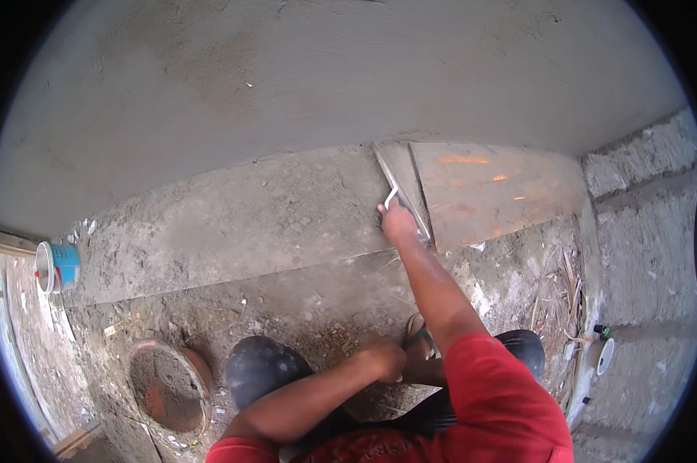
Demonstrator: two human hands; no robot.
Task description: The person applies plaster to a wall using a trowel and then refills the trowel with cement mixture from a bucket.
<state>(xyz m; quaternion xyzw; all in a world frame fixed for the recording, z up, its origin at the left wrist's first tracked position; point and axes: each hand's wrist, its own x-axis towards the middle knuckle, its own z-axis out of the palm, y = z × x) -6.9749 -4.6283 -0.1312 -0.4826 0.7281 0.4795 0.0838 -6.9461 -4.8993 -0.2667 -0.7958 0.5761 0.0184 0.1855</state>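
Note:
My right hand (399, 224) is closed around the pale handle of a plastering trowel (402, 190). The trowel's long, narrow blade lies near the left edge of a flat brown board (510, 189) with orange scuffs. To the left of the blade stretches a layer of grey, crumbly mortar (271, 208), running along the foot of a smooth grey plastered wall (348, 77). My left hand (383, 359) hangs low between my knees, blurred, its fingers hidden from view. Nothing can be seen in it.
A round tub (198, 370) with mortar inside stands at the lower left. Beyond it a blue and white bucket (67, 266) leans on its side. Rubble and dry stalks (568, 278) litter the ground at the right, beside a rough side wall (642, 255) with a white round object (605, 356).

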